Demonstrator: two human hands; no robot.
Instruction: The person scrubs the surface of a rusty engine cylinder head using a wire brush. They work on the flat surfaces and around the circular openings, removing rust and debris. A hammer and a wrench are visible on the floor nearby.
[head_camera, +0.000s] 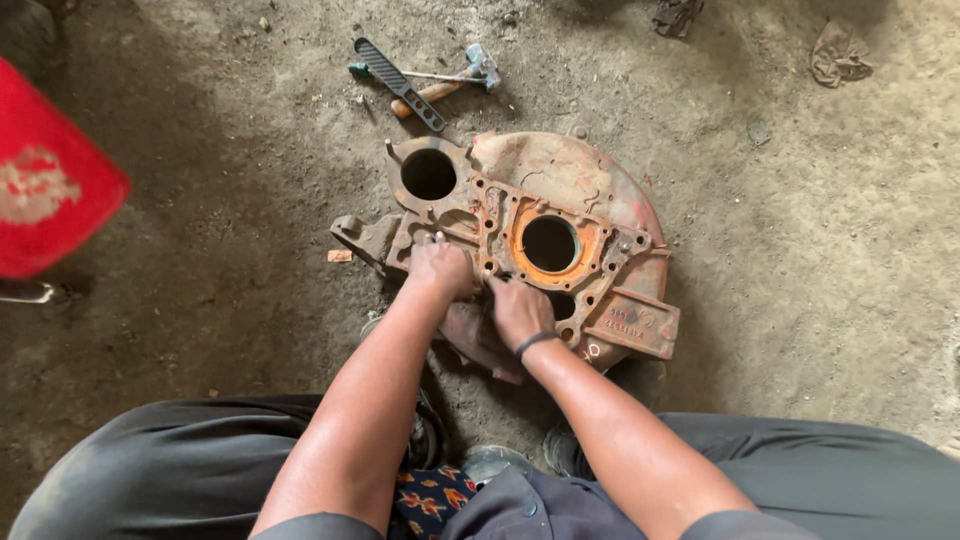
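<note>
Squatting over a rusty orange-red cast metal housing plate (560, 215), flat on the dirt floor (220, 200). My left hand (438, 267) is pressed down on the plate's near-left part, fingers curled, knuckles up; can't tell if anything small is pinched under it. My right hand (518, 310) sits just beside it, touching the plate's near edge, fingers bent and tucked toward the left hand; grip also unclear, palm hidden. Black band (536, 342) on my right wrist.

Plate is right under both hands and stretches away from them. Big round hole with a brighter orange ring (549, 244) just beyond my right hand. Smaller dark round hole (428, 174) beyond my left hand, at the far-left corner. Rectangular raised pad (636, 322) right of my right hand.

Well beyond the hands, past the plate's far-left corner, tools lie on the floor: a black-handled tool (397, 82), a hammer with a wooden handle (455, 82), and a thin green-tipped one (357, 70), crossing each other. Red object (50, 180) far left of my left hand, blurred. Crumpled rag (838, 55) far off beyond and right. My dark grey trousers (180, 470) fill the near edge.
</note>
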